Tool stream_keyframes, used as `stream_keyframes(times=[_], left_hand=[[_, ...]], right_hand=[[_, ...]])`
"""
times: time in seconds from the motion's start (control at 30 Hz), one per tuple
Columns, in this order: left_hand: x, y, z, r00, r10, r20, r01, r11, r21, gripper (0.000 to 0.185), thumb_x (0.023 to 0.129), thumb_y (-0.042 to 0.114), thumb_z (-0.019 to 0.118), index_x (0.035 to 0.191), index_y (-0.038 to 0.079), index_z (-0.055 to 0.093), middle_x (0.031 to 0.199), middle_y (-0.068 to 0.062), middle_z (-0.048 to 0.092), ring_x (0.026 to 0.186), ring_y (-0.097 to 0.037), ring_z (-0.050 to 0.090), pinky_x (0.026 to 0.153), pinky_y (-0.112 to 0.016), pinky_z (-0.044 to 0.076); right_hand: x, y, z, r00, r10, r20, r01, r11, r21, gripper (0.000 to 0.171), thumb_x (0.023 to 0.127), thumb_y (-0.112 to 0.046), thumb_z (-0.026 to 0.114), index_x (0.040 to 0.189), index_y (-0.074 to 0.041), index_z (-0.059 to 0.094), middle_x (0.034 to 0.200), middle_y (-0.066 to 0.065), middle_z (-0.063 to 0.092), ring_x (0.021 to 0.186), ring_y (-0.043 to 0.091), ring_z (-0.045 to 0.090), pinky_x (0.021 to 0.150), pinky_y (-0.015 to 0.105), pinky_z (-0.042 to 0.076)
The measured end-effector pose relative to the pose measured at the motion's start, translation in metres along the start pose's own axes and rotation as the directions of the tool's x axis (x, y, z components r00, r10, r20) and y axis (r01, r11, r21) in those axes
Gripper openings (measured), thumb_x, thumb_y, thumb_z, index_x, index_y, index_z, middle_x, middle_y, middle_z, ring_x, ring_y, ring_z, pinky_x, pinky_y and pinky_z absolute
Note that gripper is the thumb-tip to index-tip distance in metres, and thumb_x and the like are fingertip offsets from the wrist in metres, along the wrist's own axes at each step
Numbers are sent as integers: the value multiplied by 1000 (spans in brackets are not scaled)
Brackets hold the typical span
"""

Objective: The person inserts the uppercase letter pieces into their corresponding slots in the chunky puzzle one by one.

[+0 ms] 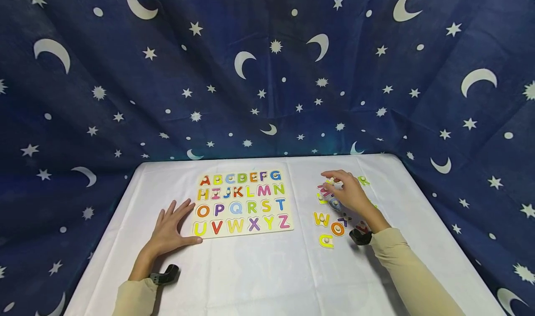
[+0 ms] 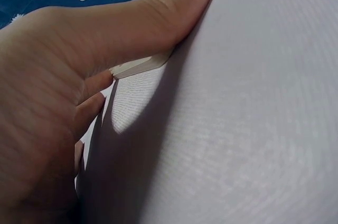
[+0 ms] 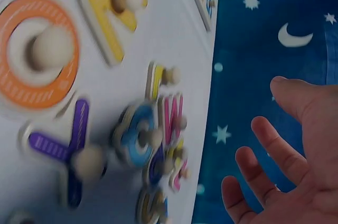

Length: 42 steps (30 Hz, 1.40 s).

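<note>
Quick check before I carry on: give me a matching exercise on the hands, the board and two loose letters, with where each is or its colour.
Things:
1. left hand
2. right hand
3. loose letter O
4. loose letter W

Descriptions:
a. yellow
b. open above the pile of loose letters
c. orange
d. flat on the table, thumb at the corner of the alphabet board

Pairs: 1-d, 2-b, 3-c, 4-a
</note>
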State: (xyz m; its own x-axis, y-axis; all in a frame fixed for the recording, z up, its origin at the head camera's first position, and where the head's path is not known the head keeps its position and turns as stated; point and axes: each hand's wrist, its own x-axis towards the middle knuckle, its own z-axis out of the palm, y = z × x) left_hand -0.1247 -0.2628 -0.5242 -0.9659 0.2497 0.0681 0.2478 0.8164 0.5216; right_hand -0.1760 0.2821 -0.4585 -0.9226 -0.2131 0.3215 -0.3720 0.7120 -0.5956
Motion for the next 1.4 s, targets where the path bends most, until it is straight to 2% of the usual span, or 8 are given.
stream_keyframes(times=[0.17, 0.33, 0.63, 0.87, 1.1, 1.4], left_hand=[[-1, -1, 1, 1000, -3, 0, 3, 1000, 1, 112, 62, 59, 91, 154, 12, 46, 164, -18, 35, 154, -49, 11, 121, -70, 0], [0, 0, 0, 1000, -8, -1, 8, 1000, -2, 112, 62, 59, 91, 153, 12, 47, 164, -18, 35, 154, -49, 10, 121, -69, -1], [0, 1, -1, 1000, -9, 4, 9, 1000, -1, 112, 62, 59, 91, 153, 11, 47, 164, -18, 34, 153, -50, 10, 121, -70, 0], [1, -1, -1, 1000, -11, 7, 12, 1000, -3, 112, 62, 59, 91, 154, 11, 47, 164, -18, 34, 154, -49, 10, 121, -69, -1], [2, -1, -1, 1000, -16, 9, 16, 1000, 0, 113, 62, 60, 91, 154, 11, 46, 164, -18, 34, 154, -49, 9, 122, -69, -2], [2, -2, 2, 1000, -14, 3, 14, 1000, 7, 114, 61, 61, 91, 154, 12, 46, 164, -18, 34, 154, -49, 10, 122, -68, -2]], right_hand=[[-11, 10, -12, 999, 42, -3, -42, 999, -16, 38, 93, -8, 75, 130, -5, 68, 122, 18, 70, 110, 40, 63, 91, 59, 52], [-21, 21, -20, 995, 102, -11, -102, 994, -39, 37, 97, -11, 72, 133, -7, 67, 124, 19, 68, 107, 41, 64, 89, 60, 52], [-31, 38, -27, 993, 104, -62, -108, 992, -69, 35, 96, -10, 72, 130, -7, 68, 123, 20, 69, 102, 40, 65, 83, 58, 54], [-38, 50, -34, 983, 177, -57, -181, 981, -72, 35, 99, -13, 70, 134, -9, 66, 123, 21, 67, 105, 42, 63, 87, 60, 53], [-42, 60, -37, 984, 148, -103, -155, 985, -71, 32, 98, -9, 70, 130, -7, 68, 119, 20, 69, 99, 40, 65, 84, 58, 54], [-46, 61, -40, 979, 184, -90, -191, 979, -73, 34, 100, -11, 68, 134, -6, 65, 124, 21, 67, 104, 41, 63, 85, 55, 54]])
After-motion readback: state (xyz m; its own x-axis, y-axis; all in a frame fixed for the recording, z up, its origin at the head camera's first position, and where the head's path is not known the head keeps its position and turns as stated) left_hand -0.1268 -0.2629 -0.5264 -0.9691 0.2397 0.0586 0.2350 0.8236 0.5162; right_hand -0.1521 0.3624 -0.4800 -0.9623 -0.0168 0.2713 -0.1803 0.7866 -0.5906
